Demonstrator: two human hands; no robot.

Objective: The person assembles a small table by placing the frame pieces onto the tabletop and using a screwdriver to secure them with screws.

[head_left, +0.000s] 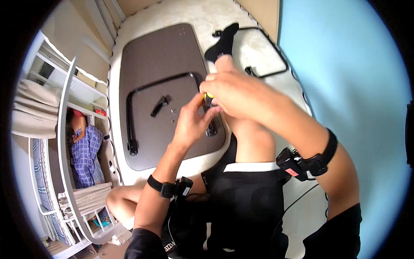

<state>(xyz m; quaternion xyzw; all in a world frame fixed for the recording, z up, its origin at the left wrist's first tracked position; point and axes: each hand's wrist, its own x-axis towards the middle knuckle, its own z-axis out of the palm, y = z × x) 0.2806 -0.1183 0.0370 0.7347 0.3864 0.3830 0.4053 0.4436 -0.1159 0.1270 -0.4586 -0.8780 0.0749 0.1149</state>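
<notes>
Between my hands is a short yellow-and-black handle [208,99], apparently a screwdriver's; its tip is hidden. My right hand [230,93] is closed round its upper part. My left hand [190,120] pinches at it from the other side with thumb and fingers. Below them lies a dark brown tabletop [151,49], underside or top I cannot tell. On it rests a bent black tube leg frame [161,81], one end close by my left hand. Inside the frame are a black plastic bracket [159,106] and several small screws [173,115].
A second black leg frame [280,56] lies on the pale mattress [189,13], past my outstretched leg and black sock [223,43]. A blue wall [349,95] rises at right. White bunk rails [67,129] stand at left; beyond, a person [86,146] lies under checked cloth.
</notes>
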